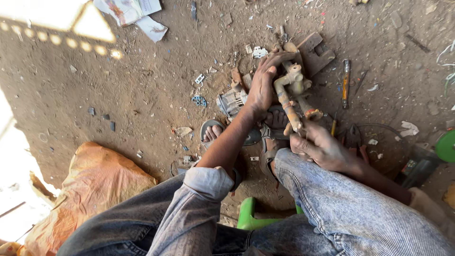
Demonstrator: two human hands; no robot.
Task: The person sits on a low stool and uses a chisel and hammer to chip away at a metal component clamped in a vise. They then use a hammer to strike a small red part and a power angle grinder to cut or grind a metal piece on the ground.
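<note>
- Left hand [262,87] presses down, fingers clamped over the top of the rusty pipe fitting [290,90], steadying it on the dirt ground [142,85].
- Right hand [318,147], at five o'clock, grips its lower end.
- Screwdriver [346,83] lies at three o'clock.

shaded, even daylight; blown-out glare at left edge; focus sharp

A single head-worn camera looks steeply down from above a seated person, past the denim-clad knees [265,213] to the dirt floor [142,85] between the feet. It sits close, at arm's reach of the hands, which fill the middle of the view, while the floor beyond runs to the top edge
</note>
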